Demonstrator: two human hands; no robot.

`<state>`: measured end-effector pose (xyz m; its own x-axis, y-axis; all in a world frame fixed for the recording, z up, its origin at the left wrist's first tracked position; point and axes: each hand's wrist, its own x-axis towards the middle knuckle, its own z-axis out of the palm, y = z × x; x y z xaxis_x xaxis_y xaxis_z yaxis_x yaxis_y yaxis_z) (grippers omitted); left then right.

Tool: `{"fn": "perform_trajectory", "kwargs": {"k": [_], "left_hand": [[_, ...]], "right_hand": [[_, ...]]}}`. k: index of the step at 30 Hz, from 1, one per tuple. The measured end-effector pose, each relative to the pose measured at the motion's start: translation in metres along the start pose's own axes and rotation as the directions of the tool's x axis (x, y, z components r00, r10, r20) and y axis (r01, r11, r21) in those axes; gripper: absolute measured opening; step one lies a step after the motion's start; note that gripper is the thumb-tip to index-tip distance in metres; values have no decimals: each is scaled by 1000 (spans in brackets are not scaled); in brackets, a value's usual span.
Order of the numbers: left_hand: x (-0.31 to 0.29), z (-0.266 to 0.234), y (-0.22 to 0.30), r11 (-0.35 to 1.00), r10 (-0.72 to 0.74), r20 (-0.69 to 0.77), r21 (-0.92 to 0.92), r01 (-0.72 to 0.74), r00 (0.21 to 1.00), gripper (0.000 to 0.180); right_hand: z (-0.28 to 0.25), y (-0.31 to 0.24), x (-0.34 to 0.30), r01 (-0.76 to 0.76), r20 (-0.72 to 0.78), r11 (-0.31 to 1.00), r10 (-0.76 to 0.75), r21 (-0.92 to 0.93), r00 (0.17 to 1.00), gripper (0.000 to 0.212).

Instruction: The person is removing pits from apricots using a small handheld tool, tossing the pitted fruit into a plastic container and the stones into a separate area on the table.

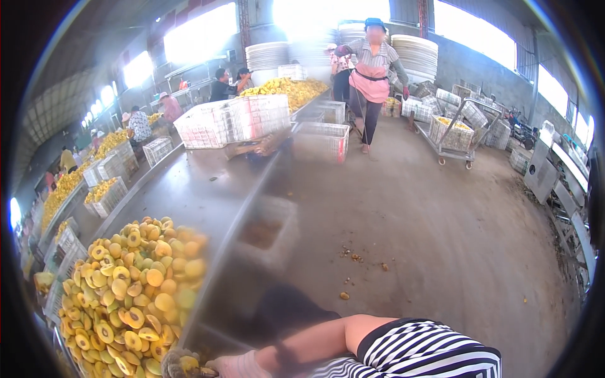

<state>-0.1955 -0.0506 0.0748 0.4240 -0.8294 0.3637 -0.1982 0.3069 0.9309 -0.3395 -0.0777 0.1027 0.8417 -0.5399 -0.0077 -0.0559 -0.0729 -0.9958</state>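
Observation:
A big heap of halved yellow fruit lies on a long metal table at the lower left. One bare forearm with a striped short sleeve comes in from the lower right and reaches left to the near edge of the heap. I take it for my right hand. It wears a worn work glove with a pink cuff, and its fingers are closed on a yellow fruit piece. My left hand is out of the picture.
White plastic crates stand further along the table, another crate on the floor. A person in a pink apron walks up the concrete aisle. A trolley with crates stands at the right. Fruit scraps dot the floor. Workers line the left tables.

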Motion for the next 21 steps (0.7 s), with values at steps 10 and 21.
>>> {"fn": "perform_trajectory", "kwargs": {"k": [10,21], "left_hand": [[-12,-6,8,994,-68,-37,87,71,997,43],[2,-18,-7,956,79,60,279,-93,995,32]], "right_hand": [[22,33,6,-147,-111,983,159,113,981,15],[19,42,37,-310,-84,948,316,77,945,24]]}}
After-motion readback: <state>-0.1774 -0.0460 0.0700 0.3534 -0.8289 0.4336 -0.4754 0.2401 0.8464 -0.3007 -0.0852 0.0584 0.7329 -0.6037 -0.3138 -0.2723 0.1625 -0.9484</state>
